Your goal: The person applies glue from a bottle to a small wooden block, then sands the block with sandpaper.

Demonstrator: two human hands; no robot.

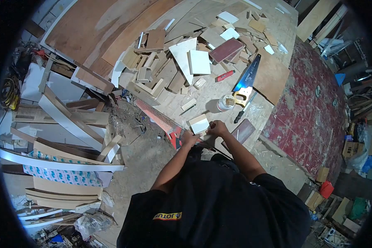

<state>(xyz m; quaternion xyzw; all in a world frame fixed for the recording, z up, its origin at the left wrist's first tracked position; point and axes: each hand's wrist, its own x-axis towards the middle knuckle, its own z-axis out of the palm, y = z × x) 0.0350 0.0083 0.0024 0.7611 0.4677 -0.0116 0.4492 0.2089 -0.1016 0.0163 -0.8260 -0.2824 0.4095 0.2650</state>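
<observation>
A small wooden block with a white top (199, 124) sits at the near edge of the worktable, between my two hands. My left hand (190, 138) is closed on its near left corner. At the block's right side my right hand (217, 128) has its fingers curled in a pinch; what lies between them is too small to make out. Just beyond stands a clear jar (225, 103) with pale contents and a stick or brush in it. A handsaw with a blue blade (248, 77) and yellow handle lies to its right, next to a black-handled tool (239, 117).
Wood offcuts and boxes (151, 62) pile up across the table's far part, with a red cutter (225, 76) before them. A brown board (270, 78) lies at the right. Curved panels (62, 161) stack on the left floor. Clutter lines the right wall.
</observation>
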